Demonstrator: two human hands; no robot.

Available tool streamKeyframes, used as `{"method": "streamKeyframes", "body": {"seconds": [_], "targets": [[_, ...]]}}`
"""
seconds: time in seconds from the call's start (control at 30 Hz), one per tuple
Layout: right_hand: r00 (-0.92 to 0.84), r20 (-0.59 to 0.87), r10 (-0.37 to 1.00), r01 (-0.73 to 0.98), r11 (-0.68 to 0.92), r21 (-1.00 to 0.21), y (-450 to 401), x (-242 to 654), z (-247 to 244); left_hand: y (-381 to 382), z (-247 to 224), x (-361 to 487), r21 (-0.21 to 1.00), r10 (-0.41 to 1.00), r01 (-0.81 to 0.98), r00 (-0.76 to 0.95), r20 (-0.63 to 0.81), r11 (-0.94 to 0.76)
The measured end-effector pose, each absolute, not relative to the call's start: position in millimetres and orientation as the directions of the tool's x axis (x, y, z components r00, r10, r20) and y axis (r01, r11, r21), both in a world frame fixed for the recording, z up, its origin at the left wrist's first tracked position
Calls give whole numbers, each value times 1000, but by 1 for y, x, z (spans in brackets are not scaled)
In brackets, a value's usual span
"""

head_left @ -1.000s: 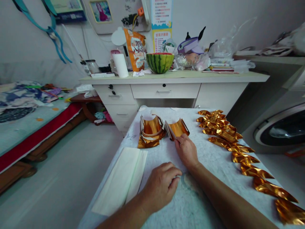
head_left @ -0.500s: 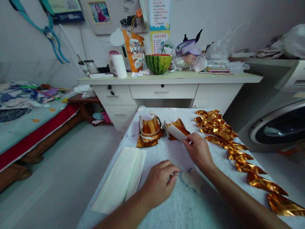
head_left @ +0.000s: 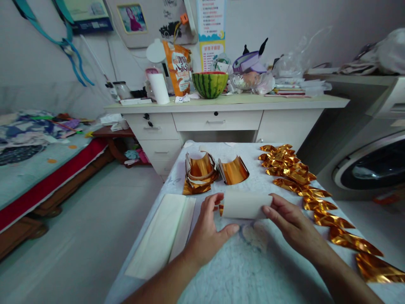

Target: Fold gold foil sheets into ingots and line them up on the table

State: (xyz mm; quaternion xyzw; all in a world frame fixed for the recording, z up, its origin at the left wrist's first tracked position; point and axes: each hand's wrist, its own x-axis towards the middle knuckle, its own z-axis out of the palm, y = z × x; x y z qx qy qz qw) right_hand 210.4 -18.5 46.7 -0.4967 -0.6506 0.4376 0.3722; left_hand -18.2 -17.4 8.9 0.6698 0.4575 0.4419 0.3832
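Note:
A curled sheet of gold foil paper (head_left: 243, 205), its white back facing me, is held above the table between my hands. My right hand (head_left: 289, 221) pinches its right end between thumb and fingers. At its left end, my left hand (head_left: 209, 234) has its thumb stretched apart from the curved fingers, which are beside or behind the sheet; whether they touch it I cannot tell. Beyond the sheet lie a small pile of curled gold sheets (head_left: 234, 171) and a larger stack of them (head_left: 200, 171). Flat white paper (head_left: 160, 236) lies left of my left hand.
Folded gold foil pieces (head_left: 329, 219) run in a row down the table's right side. Behind the table (head_left: 228, 274) stands a white desk (head_left: 218, 120) bearing a half watermelon (head_left: 210, 84) and an orange pouch (head_left: 179, 69). A washing machine (head_left: 360, 122) is at right, a bed (head_left: 47, 169) at left.
My right hand has drawn the curled sheet off the small pile and toward me. My left hand has moved up to the sheet's left end, its thumb and fingers spreading apart.

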Motion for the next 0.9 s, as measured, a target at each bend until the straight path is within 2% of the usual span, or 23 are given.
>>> {"method": "streamKeyframes", "body": {"seconds": [0.07, 0.13, 0.3, 0.4, 0.47, 0.67, 0.9], "targets": [[-238, 19, 971, 230, 76, -970, -18, 207, 39, -17, 14, -20, 946, 951, 214, 242, 190, -244], [-230, 6, 973, 180, 48, -982, -17, 204, 31, -15, 17, -20, 965, 968, 197, 217, 130, -173], [-232, -60, 971, 94, -39, -995, -19, 198, 23, -12, 10, -20, 996, 968, -84, 245, 55, -35], [-266, -109, 958, 30, -105, -994, -22, 197, 24, -11, 9, -19, 989, 969, -150, 244, 35, 2], [-311, -138, 940, 15, -140, -990, -25, 197, 26, -10, 12, -19, 985, 977, -169, 214, 19, 18], [-342, -186, 921, 172, -134, -976, -32, 201, 26, -7, 15, -18, 974, 994, -208, 84, -72, 88], [-415, -173, 893, 171, -110, -979, -32, 206, 25, -4, 6, -17, 981, 984, -89, 78, -163, 170]]}}
